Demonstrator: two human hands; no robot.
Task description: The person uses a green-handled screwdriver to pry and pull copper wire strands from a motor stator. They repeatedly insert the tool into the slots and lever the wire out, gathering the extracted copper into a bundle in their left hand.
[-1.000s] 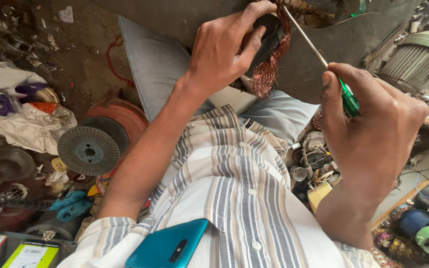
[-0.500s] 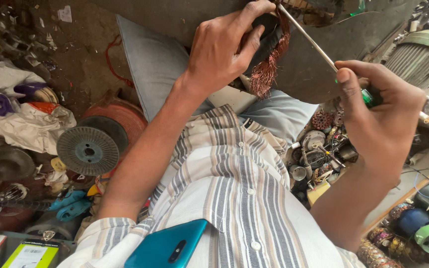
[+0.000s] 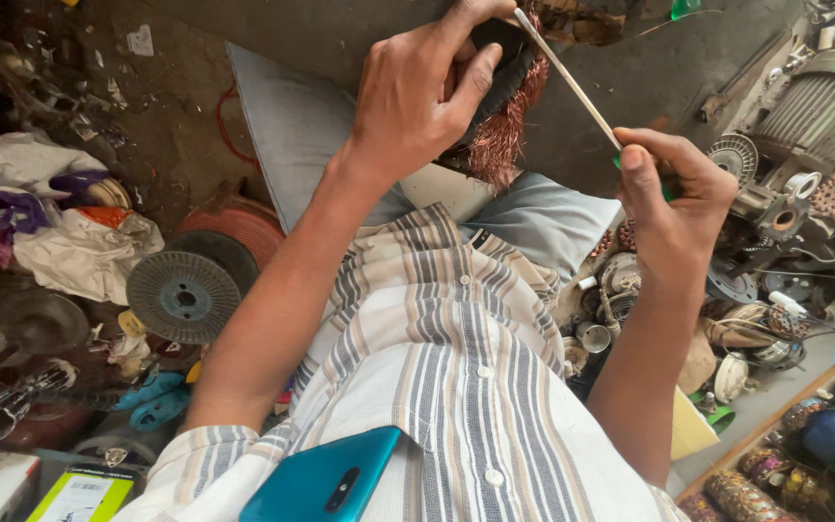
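Both hands engaged: left hand (image 3: 417, 97) grips copper-wound stator (image 3: 500, 116), right hand (image 3: 674, 193) grips screwdriver (image 3: 572, 82) prying at windings; windings remain largely in place.

I count one screwdriver (image 3: 572, 82), one copper winding (image 3: 504, 130), one teal phone (image 3: 326, 478), two empty wire spools (image 3: 186, 295).

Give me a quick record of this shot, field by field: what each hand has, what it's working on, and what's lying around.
Left hand: left hand grips a dark motor part with copper winding hanging out
Right hand: right hand holds a green-handled screwdriver, tip at the winding
Pocket: teal phone in striped shirt
Left side: grey wire spool, rags
Right side: finned motor housing
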